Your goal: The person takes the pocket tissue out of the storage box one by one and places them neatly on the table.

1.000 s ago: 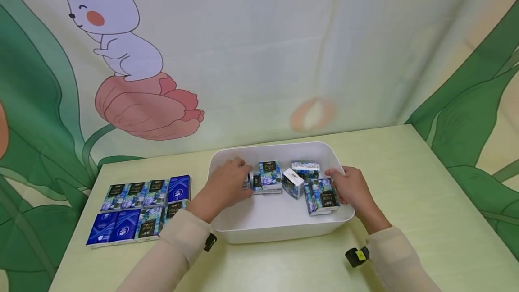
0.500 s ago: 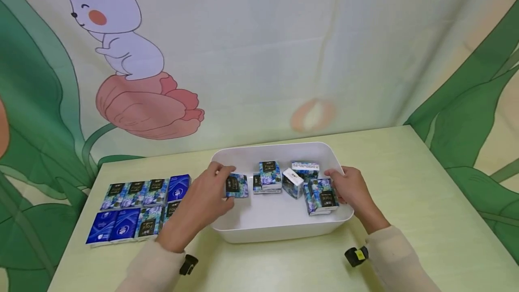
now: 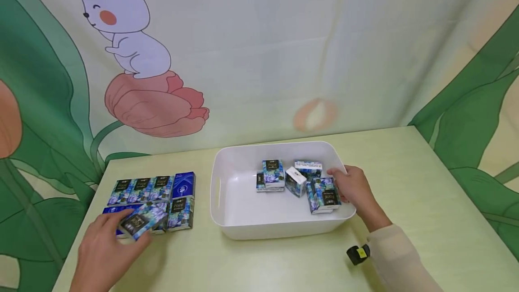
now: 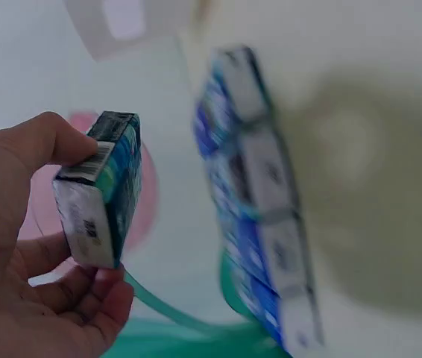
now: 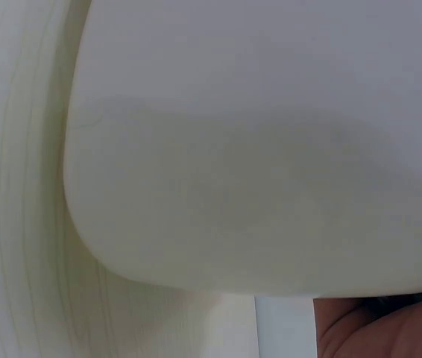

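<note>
In the head view my left hand (image 3: pixel 103 249) pinches a floral pocket tissue pack (image 3: pixel 144 220) between thumb and fingers, tilted above the front row of packs on the table. The left wrist view shows this tissue pack (image 4: pixel 103 186) edge-on, with a barcode beside the thumb. My right hand (image 3: pixel 357 193) grips the right end of a white plastic bin (image 3: pixel 279 232), thumb over the rim. Inside the bin lie several floral tissue packs (image 3: pixel 273 172), some stacked or on edge. Only part of the right hand (image 5: pixel 390 332) shows past the bin's wall in the right wrist view.
Two rows of tissue packs lie side by side left of the bin, both floral packs (image 3: pixel 180 213) and blue packs (image 3: pixel 184 185). The held pack and left hand partly hide the front row. A printed curtain (image 3: pixel 251 57) hangs behind the pale table (image 3: pixel 405 184).
My left hand has lifted a floral tissue pack out of the bin's left end and carried it left, over the rows on the table. The right hand has stayed on the bin.
</note>
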Demonstrator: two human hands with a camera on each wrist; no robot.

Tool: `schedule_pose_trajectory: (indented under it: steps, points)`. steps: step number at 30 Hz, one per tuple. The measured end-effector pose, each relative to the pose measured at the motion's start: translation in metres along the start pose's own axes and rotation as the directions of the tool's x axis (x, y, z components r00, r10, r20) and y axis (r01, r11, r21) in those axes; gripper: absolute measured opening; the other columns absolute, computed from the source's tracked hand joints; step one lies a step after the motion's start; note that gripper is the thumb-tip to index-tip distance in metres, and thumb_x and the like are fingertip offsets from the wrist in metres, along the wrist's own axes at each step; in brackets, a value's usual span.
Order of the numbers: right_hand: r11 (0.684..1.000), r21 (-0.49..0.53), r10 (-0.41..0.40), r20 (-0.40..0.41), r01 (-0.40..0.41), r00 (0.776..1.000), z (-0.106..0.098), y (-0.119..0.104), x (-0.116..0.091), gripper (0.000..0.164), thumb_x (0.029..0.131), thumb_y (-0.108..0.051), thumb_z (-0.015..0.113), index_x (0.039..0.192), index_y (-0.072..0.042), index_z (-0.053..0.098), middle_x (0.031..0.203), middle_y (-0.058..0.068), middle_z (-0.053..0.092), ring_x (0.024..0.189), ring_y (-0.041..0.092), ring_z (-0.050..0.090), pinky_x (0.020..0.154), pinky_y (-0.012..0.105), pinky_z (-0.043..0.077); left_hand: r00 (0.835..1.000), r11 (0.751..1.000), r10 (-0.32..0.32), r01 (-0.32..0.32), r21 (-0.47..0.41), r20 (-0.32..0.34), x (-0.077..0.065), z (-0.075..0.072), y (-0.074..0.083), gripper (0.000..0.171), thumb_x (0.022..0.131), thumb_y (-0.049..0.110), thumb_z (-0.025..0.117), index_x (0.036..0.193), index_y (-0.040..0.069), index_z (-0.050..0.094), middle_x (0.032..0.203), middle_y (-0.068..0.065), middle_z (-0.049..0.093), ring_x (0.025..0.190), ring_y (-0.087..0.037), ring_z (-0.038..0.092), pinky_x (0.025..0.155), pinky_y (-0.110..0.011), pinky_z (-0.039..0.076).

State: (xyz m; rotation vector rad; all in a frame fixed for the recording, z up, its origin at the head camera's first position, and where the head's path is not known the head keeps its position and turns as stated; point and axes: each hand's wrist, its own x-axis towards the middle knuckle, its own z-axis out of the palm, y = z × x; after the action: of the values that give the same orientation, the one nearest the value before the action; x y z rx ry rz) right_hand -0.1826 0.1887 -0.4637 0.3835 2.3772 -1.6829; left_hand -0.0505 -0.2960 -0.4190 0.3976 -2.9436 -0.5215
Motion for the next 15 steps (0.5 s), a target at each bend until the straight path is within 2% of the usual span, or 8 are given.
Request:
schedule_pose_trajectory:
  steps: [2, 4, 7, 9, 14, 15]
  points:
    - [1.0, -0.005, -0.002, 0.0, 0.002, 1.0, -0.001, 0.001, 0.0, 0.03, 0.102, -0.022, 0.052, 0.111, 0.005, 0.062, 0.06, 0.001, 0.046, 0.046, 0.01, 0.038, 0.042, 0.022, 0.034, 0.988, 0.989, -0.146, 0.143, 0.047, 0.059, -0.005, 0.002, -0.025, 0.078, 0.078, 0.049, 0.08, 0.129, -0.006, 0.057, 0.12, -0.032, 0.051, 0.108, -0.051, 0.051, 0.087, -0.066, 0.042]
    - [1.0, -0.004, -0.001, 0.001, 0.001, 1.0, -0.001, 0.001, 0.0, 0.029, 0.102, -0.022, 0.053, 0.11, 0.005, 0.061, 0.06, 0.001, 0.046, 0.046, 0.01, 0.038, 0.042, 0.023, 0.034, 0.944, 0.949, -0.306, 0.294, 0.11, 0.119, -0.008, 0.004, -0.047, 0.083, 0.077, 0.054, 0.077, 0.128, -0.008, 0.055, 0.115, -0.032, 0.052, 0.103, -0.049, 0.053, 0.085, -0.062, 0.045]
    - [1.0, -0.004, 0.003, 0.0, -0.003, 1.0, -0.003, 0.0, 0.0, 0.029, 0.102, -0.022, 0.053, 0.108, 0.005, 0.061, 0.06, 0.001, 0.046, 0.046, 0.011, 0.038, 0.042, 0.023, 0.034, 0.871, 0.88, -0.464, 0.433, 0.195, 0.159, -0.012, 0.012, -0.073, 0.085, 0.077, 0.056, 0.075, 0.122, -0.012, 0.051, 0.105, -0.03, 0.054, 0.095, -0.043, 0.055, 0.08, -0.054, 0.048]
    - [1.0, -0.003, 0.006, -0.001, -0.006, 1.0, -0.003, 0.0, 0.0, 0.029, 0.102, -0.022, 0.053, 0.108, 0.005, 0.06, 0.06, 0.001, 0.046, 0.046, 0.011, 0.038, 0.042, 0.023, 0.034, 0.832, 0.844, -0.525, 0.482, 0.238, 0.18, -0.013, 0.018, -0.086, 0.085, 0.077, 0.055, 0.074, 0.119, -0.014, 0.048, 0.1, -0.03, 0.053, 0.092, -0.04, 0.054, 0.078, -0.049, 0.049]
    - [1.0, 0.001, 0.006, 0.002, -0.006, 1.0, -0.002, 0.0, 0.0, 0.031, 0.102, -0.022, 0.052, 0.112, 0.006, 0.061, 0.062, 0.002, 0.048, 0.047, 0.011, 0.039, 0.042, 0.023, 0.034, 0.773, 0.8, -0.593, 0.534, 0.272, 0.226, -0.012, 0.028, -0.11, 0.086, 0.081, 0.055, 0.07, 0.119, -0.017, 0.042, 0.097, -0.032, 0.052, 0.092, -0.042, 0.053, 0.077, -0.047, 0.05]
    - [1.0, 0.004, 0.007, 0.002, -0.007, 1.0, -0.002, 0.0, -0.001, 0.031, 0.102, -0.022, 0.052, 0.112, 0.006, 0.061, 0.062, 0.002, 0.048, 0.047, 0.01, 0.039, 0.043, 0.023, 0.034, 0.765, 0.796, -0.6, 0.54, 0.274, 0.233, -0.011, 0.03, -0.114, 0.088, 0.081, 0.057, 0.069, 0.119, -0.017, 0.042, 0.097, -0.032, 0.052, 0.093, -0.042, 0.053, 0.077, -0.047, 0.05]
